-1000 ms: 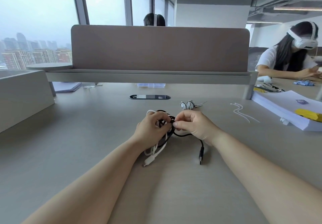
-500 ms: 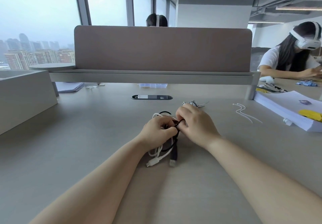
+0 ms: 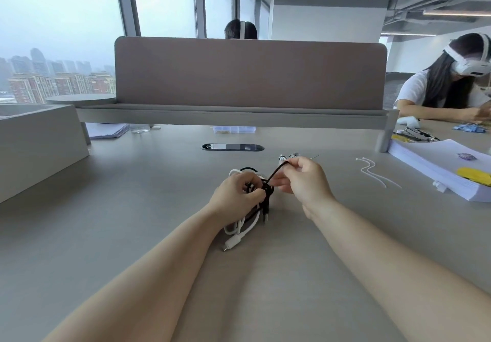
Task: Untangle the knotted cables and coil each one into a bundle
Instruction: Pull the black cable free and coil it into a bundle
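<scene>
A black cable point(image 3: 275, 174) and a white cable point(image 3: 245, 228) are knotted together at the middle of the grey desk point(image 3: 106, 208). My left hand point(image 3: 236, 195) grips the tangle from the left, fingers closed around the knot. My right hand point(image 3: 305, 179) pinches a strand of the black cable and holds it taut, up and to the right of the knot. The white cable's plug point(image 3: 232, 243) lies on the desk below my left hand. Black ends hang under the knot.
Two white zip ties point(image 3: 372, 171) lie to the right. A small coiled bundle point(image 3: 285, 158) sits behind my right hand. A paper stack point(image 3: 435, 166) is at right, a desk grommet point(image 3: 232, 147) ahead, a divider panel point(image 3: 249, 75) beyond. A person sits at right.
My right hand has lifted away from the knot, up and to the right, drawing a black strand out with it. My left hand stays on the tangle.
</scene>
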Available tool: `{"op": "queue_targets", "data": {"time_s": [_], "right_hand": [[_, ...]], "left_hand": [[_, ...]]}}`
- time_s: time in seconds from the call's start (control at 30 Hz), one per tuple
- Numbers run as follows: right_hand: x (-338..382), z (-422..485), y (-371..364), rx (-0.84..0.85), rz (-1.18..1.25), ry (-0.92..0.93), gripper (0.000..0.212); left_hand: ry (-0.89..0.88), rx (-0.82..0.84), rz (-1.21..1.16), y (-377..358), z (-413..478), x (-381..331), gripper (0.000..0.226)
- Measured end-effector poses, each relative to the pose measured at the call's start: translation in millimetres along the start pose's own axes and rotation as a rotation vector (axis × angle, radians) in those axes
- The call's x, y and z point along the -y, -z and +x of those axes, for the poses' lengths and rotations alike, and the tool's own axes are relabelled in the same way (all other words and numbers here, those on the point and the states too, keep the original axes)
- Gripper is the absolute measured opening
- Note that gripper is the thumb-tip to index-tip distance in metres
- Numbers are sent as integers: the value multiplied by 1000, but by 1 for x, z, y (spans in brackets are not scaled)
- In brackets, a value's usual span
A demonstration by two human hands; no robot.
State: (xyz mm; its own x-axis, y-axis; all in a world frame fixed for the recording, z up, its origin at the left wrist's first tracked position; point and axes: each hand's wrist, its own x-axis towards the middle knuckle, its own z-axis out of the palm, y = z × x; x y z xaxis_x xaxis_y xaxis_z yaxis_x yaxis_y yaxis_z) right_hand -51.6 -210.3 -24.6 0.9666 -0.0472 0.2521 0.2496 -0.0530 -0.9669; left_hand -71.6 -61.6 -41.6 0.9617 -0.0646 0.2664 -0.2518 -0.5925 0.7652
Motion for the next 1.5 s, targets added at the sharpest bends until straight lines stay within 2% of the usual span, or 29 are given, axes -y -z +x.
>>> {"op": "queue_targets", "data": {"time_s": [0.07, 0.1, 0.2, 0.27, 0.4, 0.53, 0.63, 0.73, 0.83, 0.9, 0.97, 1.07, 1.2, 1.27, 1.37, 1.5], "right_hand": [[1, -5, -3, -37, -37, 133, 14], [0, -7, -3, -38, -113, 227, 16], [-6, -8, -2, -52, -633, 511, 5], [-12, -5, 1, -82, -913, 660, 13], [-17, 3, 6, -18, -881, 832, 27], [-19, 5, 7, -14, -940, 862, 48], [-18, 3, 4, -29, -994, 888, 56], [-19, -1, 2, 52, -988, 807, 51], [-22, -6, 2, 137, -893, 648, 42], [-23, -9, 1, 191, -816, 616, 35], [-21, -14, -2, 212, -750, 625, 27], [-18, -16, -4, 101, -696, 624, 19], [-12, -8, 2, -100, -388, 463, 18], [-9, -3, 9, -168, -311, 401, 25], [-11, -1, 17, -207, -390, 346, 38], [-18, 2, 20, -165, -668, 190, 19]], "left_hand": [[2, -3, 0, 0, 1, 2, 1], [0, -8, 8, 0, 2, 3, 5], [-15, -17, -37, 3, 2, 4, 5], [0, -39, -103, 4, 1, 4, 6], [87, -105, -301, 8, 0, 3, 11], [142, -146, -394, 8, 1, 2, 15], [147, -146, -418, 6, 1, 0, 12], [93, -142, -475, 5, 1, 2, 13], [-15, -136, -429, 6, -1, 2, 1], [-44, -132, -429, 4, 0, 4, 15], [-15, -179, -389, 5, 3, 7, 19], [51, -292, -317, 9, 8, 10, 15], [107, -389, -278, 14, 12, 16, 9], [121, -410, -254, 16, 12, 19, 12], [118, -403, -230, 18, 13, 22, 18], [122, -300, -90, 14, 10, 23, 3]]}}
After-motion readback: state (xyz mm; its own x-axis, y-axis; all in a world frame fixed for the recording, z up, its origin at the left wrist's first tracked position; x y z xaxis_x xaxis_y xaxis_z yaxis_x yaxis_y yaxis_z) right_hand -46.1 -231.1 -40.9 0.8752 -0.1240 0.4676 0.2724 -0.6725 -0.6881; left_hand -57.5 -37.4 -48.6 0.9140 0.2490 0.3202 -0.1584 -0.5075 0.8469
